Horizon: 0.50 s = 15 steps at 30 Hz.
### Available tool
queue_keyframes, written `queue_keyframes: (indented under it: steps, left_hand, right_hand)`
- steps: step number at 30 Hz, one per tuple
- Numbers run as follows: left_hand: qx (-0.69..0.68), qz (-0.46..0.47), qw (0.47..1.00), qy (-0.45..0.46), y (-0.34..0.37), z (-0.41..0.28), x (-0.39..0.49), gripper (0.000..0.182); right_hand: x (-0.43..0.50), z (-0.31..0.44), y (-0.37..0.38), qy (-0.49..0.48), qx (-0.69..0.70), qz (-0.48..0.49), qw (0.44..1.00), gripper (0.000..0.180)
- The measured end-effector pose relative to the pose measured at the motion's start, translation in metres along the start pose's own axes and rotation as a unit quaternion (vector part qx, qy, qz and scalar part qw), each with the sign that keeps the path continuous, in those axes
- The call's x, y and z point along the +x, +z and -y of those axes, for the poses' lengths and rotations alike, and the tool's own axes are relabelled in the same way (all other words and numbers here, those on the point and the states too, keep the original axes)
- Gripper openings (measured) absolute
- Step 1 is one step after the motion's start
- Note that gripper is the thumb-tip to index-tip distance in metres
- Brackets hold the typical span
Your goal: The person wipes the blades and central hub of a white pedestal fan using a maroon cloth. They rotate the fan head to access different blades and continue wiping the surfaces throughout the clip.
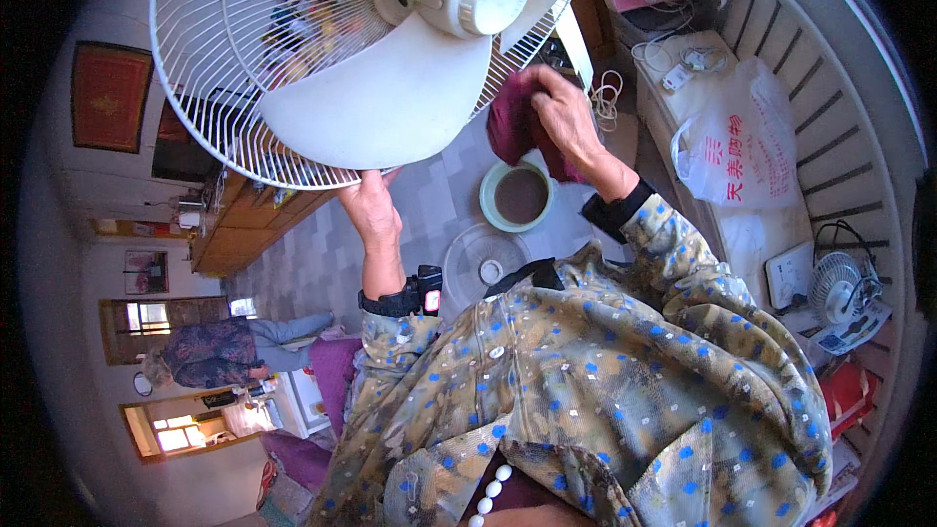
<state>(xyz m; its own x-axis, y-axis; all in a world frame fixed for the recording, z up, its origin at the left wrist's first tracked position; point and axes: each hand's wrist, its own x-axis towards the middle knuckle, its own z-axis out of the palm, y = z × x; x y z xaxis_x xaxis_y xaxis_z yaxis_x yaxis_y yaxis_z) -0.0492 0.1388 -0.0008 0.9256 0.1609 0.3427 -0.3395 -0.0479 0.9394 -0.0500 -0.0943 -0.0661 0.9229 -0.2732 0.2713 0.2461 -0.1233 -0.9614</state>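
Observation:
A large white electric fan with bare blades (388, 102) and its rear wire grille (198, 117) fills the upper part of the head view. At the grille's lower rim is my left hand (373, 208), its fingers partly hidden behind the rim. My right hand (562, 113) grips a dark maroon cloth (512, 117) just right of the blades. Below that cloth, a pale green basin (489, 206) of murky brown water stands on the tiled floor. The round front grille of a fan (457, 256) lies on the floor near the basin, partly covered by my clothing.
Along the right runs a pale ledge (747, 234) with a plastic bag (754, 139), cables, a white box-like device (790, 277) and a small fan (834, 285). Wooden cabinets (249, 227) stand at left. Another person (212, 355) is farther back at lower left.

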Motion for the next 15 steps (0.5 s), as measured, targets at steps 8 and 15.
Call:
queue_keyframes:
  steps: [8,15]
  left_hand:
    - [0.025,0.035,0.999,-0.012,-0.005,-0.002,-0.002,0.039]
    - [0.037,0.016,0.999,-0.021,-0.003,0.0,-0.001,0.039]
  right_hand:
    - [0.046,0.0,0.06,-0.327,-0.036,-0.149,0.933,0.048]
    - [0.031,-0.026,0.074,-0.32,-0.184,-0.039,0.928,0.042]
